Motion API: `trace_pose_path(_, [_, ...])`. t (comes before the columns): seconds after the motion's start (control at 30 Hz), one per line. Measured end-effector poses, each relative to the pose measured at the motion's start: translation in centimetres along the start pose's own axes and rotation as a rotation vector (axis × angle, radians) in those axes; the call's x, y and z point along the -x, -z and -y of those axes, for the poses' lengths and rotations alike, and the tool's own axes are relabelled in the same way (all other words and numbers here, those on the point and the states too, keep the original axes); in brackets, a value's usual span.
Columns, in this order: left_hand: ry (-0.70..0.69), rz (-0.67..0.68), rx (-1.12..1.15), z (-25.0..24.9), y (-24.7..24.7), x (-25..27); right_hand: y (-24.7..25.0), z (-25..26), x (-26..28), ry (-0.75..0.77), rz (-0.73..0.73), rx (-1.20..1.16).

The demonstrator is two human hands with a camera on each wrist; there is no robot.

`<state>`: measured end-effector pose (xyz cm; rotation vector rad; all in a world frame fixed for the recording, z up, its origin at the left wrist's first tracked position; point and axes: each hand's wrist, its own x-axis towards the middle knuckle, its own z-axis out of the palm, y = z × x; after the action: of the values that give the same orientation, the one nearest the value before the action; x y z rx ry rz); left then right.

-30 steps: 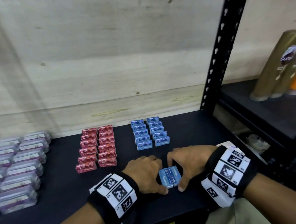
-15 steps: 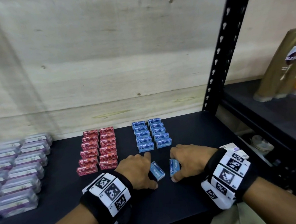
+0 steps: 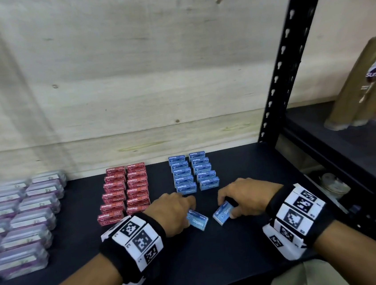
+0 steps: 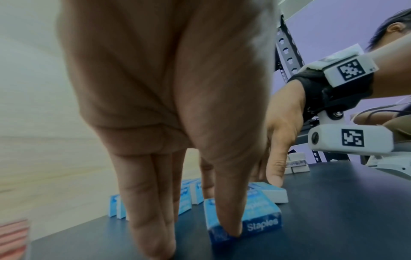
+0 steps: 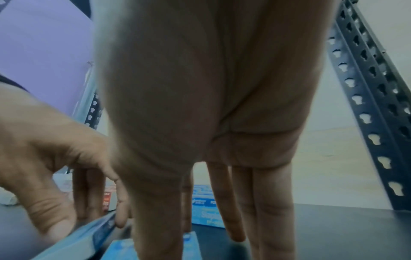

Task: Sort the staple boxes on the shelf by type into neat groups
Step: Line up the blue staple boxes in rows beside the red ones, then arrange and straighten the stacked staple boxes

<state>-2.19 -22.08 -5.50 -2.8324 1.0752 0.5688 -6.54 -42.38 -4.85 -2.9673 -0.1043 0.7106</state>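
On the black shelf (image 3: 229, 254), clear cases (image 3: 25, 219) fill the 9 o'clock side, red boxes (image 3: 124, 190) stand at 11 and blue rows (image 3: 193, 172) at 12, just ahead of both hands. The left hand (image 3: 171, 210) pinches one blue box (image 3: 197, 219), its long axis toward 11. The right hand (image 3: 246, 194) seems to grip another box (image 3: 223, 211), pointing toward 1; they lie apart.

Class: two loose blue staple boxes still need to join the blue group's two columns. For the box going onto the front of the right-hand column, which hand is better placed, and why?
The right hand. It already holds the right loose blue box, which lies just in front of the right blue column. The left hand is busy with the other loose box, in front of the left column.
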Motion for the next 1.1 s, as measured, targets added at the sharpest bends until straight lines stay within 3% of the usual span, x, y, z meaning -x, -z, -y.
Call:
trace_pose_path(0.4, [0.187, -0.142, 0.052, -0.2, 0.0, -0.9, 0.4, -0.4, -1.3, -0.119, -0.187, -0.185])
trace_pose_path(1.1, [0.196, -0.236, 0.040, 1.0, -0.1, -2.8, 0.4, 0.4, -2.6, -0.155, -0.262, -0.198])
